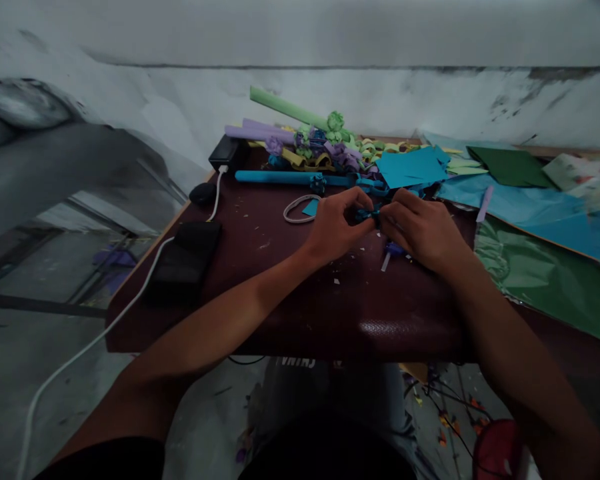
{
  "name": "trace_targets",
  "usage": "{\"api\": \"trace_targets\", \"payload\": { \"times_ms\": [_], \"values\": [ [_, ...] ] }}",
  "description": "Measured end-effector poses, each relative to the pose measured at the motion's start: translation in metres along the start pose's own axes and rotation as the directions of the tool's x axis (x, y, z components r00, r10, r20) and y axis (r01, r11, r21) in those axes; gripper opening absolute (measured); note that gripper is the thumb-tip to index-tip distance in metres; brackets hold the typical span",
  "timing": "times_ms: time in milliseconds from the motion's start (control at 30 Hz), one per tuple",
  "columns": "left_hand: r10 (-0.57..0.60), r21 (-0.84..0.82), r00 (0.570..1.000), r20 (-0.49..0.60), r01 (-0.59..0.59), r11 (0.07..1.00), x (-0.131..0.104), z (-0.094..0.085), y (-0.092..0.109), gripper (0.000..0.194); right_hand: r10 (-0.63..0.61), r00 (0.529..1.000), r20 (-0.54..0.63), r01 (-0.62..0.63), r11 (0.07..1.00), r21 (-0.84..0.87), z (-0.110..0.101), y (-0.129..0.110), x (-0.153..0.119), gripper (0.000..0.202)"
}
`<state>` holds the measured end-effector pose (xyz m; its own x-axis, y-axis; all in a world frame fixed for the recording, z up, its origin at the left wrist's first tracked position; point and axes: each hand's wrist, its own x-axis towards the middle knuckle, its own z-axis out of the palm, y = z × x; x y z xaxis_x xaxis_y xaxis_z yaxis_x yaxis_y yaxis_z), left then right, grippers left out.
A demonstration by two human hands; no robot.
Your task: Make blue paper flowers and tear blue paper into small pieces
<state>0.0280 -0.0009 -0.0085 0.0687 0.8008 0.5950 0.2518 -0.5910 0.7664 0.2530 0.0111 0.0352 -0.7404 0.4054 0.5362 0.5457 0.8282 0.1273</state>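
Over the middle of the dark red table (290,293), my left hand (337,220) and my right hand (417,227) meet around a small blue paper piece (365,214). Fingers of both hands pinch it from either side; its exact shape is partly hidden. Below my right hand lies a small dark blue piece (394,249) beside a pale strip (385,261). A pale band loop (296,219) and a small blue paper square (311,207) rest left of my left hand. Behind the hands is a long blue paper tube (275,177).
Green and purple paper tubes (285,107) and curled colored strips (350,157) pile up along the back. Blue sheets (413,168) and green wrapping (550,273) cover the right side. A black power bank (227,153), white cable (147,277) and black case (185,260) are at left.
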Motion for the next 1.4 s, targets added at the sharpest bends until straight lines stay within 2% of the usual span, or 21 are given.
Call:
{"api": "trace_targets", "payload": {
  "times_ms": [100,200,267,400,467,567,733,833,967,1100,1267,1400],
  "values": [
    [0.005,0.006,1.000,-0.007,-0.005,1.000,-0.001,0.001,-0.001,0.015,-0.046,0.997,0.067,0.052,0.994,-0.091,-0.007,-0.004,0.001,0.022],
    [0.013,-0.003,1.000,-0.008,-0.013,1.000,-0.001,0.002,-0.003,0.016,-0.075,0.994,0.085,0.085,0.989,-0.120,-0.010,-0.004,0.001,0.025],
    [0.036,-0.018,0.999,-0.010,-0.036,0.999,-0.001,0.002,-0.004,0.016,-0.067,0.997,0.044,0.070,0.995,-0.076,-0.008,-0.002,0.000,0.027],
    [0.080,-0.086,0.996,-0.027,-0.082,0.993,-0.001,0.002,-0.007,0.014,0.074,0.991,-0.111,-0.054,0.983,0.173,0.001,0.006,-0.001,0.024],
    [0.094,-0.111,0.995,-0.026,-0.096,0.989,-0.001,0.002,-0.009,0.015,0.100,0.983,-0.154,-0.058,0.966,0.253,0.004,0.007,-0.001,0.026],
    [0.158,-0.100,0.986,-0.044,-0.162,0.982,-0.002,0.003,-0.011,0.017,0.099,0.974,-0.206,-0.036,0.957,0.289,0.008,0.005,0.000,0.023],
    [0.311,-0.070,0.945,-0.104,-0.319,0.945,-0.002,0.004,-0.011,0.020,0.130,0.948,-0.292,-0.046,0.960,0.276,0.013,-0.002,0.000,0.022],
    [0.347,-0.050,0.931,-0.117,-0.354,0.934,-0.002,0.005,-0.010,0.020,0.114,0.935,-0.337,-0.005,0.952,0.308,0.015,-0.002,0.000,0.021],
    [0.347,0.017,0.928,-0.136,-0.348,0.937,-0.003,0.006,-0.007,0.014,0.124,0.925,-0.360,0.013,0.934,0.357,0.015,-0.002,0.001,0.018],
    [0.351,-0.007,0.926,-0.139,-0.355,0.935,-0.004,0.006,-0.004,0.011,0.193,0.914,-0.357,-0.065,0.938,0.340,0.014,-0.009,0.003,0.017],
    [0.251,0.008,0.960,-0.125,-0.252,0.968,-0.005,0.006,-0.004,0.010,0.248,0.912,-0.328,-0.158,0.947,0.279,0.015,-0.013,0.002,0.015],
    [0.170,-0.021,0.976,-0.139,-0.174,0.984,-0.008,0.006,-0.005,0.011,0.172,0.923,-0.344,-0.090,0.966,0.241,0.015,-0.007,-0.001,0.012]
  ]
}}
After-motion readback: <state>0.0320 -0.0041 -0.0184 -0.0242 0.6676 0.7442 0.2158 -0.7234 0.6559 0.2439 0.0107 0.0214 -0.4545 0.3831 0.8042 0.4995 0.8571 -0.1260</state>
